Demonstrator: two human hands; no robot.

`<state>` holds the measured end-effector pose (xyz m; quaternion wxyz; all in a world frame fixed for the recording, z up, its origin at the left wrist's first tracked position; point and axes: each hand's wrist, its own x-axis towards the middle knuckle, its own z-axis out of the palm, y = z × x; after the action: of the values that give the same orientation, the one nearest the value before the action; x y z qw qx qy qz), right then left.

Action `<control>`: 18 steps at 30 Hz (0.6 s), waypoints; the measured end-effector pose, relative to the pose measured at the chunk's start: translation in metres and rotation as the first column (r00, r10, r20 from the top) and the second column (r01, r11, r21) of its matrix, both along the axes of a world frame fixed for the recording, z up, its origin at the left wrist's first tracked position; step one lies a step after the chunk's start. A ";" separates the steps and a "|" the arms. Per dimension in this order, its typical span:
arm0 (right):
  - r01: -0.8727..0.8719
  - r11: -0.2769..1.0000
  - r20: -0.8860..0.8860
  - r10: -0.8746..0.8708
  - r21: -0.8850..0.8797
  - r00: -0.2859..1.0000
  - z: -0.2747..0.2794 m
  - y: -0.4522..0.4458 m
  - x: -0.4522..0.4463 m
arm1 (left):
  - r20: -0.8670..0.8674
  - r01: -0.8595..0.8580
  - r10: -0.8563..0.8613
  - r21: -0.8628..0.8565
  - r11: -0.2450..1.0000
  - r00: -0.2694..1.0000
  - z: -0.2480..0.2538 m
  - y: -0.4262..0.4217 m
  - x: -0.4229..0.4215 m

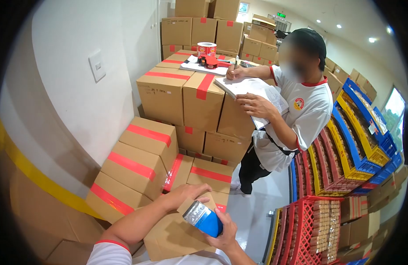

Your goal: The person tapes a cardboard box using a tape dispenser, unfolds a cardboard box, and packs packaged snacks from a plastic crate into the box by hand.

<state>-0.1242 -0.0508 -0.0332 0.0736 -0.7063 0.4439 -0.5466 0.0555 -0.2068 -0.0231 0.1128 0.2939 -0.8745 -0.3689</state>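
My right hand (224,232) grips a small spiral-bound notepad (204,218) with a blue and silver-grey cover, its black coil at the upper left. Just beyond the notepad, my left hand (193,194) curls its fingers over the far edge of a brown cardboard box (177,234). This box sits close against my body, below both hands. The notepad covers part of it. Under and beyond my left hand are more cartons (210,174) sealed with red tape.
Taped cartons (131,165) are stacked along the left wall. Opposite me, a person (296,106) writes on papers on a clipboard (261,95). A red tape dispenser (209,62) and tape roll (207,48) lie on the cartons. Loaded plastic crates (301,234) stand at right.
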 end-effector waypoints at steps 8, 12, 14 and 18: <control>-0.005 1.000 -0.003 0.005 0.009 1.000 0.002 -0.001 -0.001 | 0.006 -0.001 0.001 -0.006 1.000 1.000 -0.006 -0.001 -0.001; -0.008 1.000 0.010 0.008 0.022 1.000 0.001 0.000 -0.001 | -0.070 -0.027 0.021 -0.083 0.996 0.997 -0.005 0.002 0.000; -0.019 0.999 0.024 0.019 0.032 1.000 0.001 0.000 -0.001 | -0.051 -0.035 0.031 -0.075 0.997 0.998 0.001 0.005 0.000; -0.031 0.999 0.032 0.030 0.040 0.999 0.000 0.001 -0.001 | -0.039 -0.063 0.061 -0.054 0.997 0.997 0.000 0.004 0.001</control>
<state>-0.1256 -0.0496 -0.0335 0.1032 -0.7027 0.4428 -0.5473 0.0560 -0.2024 -0.0231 0.1486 0.3107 -0.8726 -0.3463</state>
